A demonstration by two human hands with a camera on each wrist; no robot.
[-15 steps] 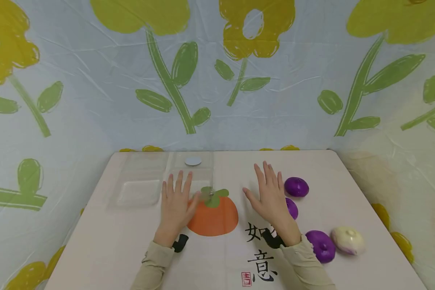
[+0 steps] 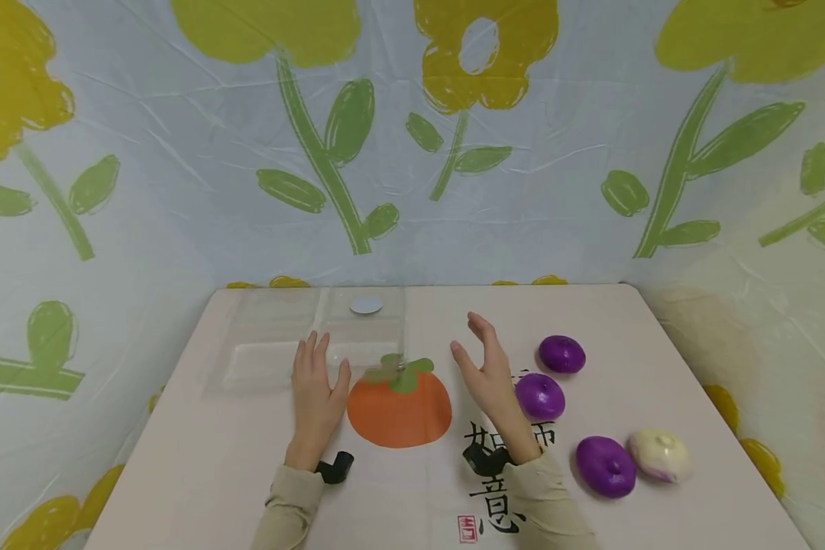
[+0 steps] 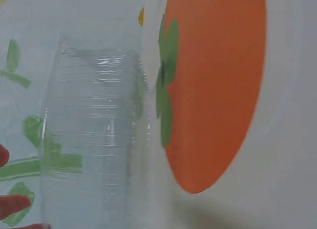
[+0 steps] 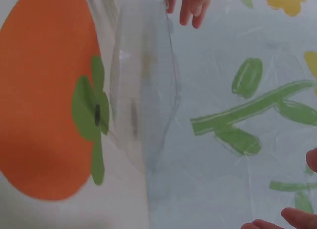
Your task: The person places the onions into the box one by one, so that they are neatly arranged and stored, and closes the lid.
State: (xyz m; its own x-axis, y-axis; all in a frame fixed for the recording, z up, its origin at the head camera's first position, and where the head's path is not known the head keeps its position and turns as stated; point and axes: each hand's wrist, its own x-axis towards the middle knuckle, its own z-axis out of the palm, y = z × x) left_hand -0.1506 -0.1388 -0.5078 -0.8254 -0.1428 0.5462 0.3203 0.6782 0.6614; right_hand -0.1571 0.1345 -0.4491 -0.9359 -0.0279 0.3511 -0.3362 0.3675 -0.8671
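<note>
Holding the left grip (image 2: 316, 393) at the near side of the clear plastic box (image 2: 268, 360), with fingers overlapping its front edge in the head view, thumb parted, pinching nothing. Being unable to tell touching from hovering there. Holding the right grip (image 2: 488, 378) beyond the box's right end, plainly apart, with thumb and curved fingers spread around nothing. Placing the box at the back left of the table (image 2: 192, 481): ahead of the left grip, leftward from the right one, with its long axis seemingly running side to side, and so counting the left grip as nearer.

Turning to materials, seeing thin transparent plastic, ribbed and glinting in the left wrist view, with a flat white disc (image 2: 366, 305) inside its outline at the back right. Noticing a glossy, squat purple bulb (image 2: 540, 396) just right of the right grip, a farther purple bulb (image 2: 562, 354) behind it, and a nearer purple bulb (image 2: 606, 467) close against a cream bulb (image 2: 661, 456), all rounded. Seeing a smooth, flat orange fruit print (image 2: 399, 416) on the pale table, and a creased flower-patterned cloth (image 2: 495, 244) hanging behind.
</note>
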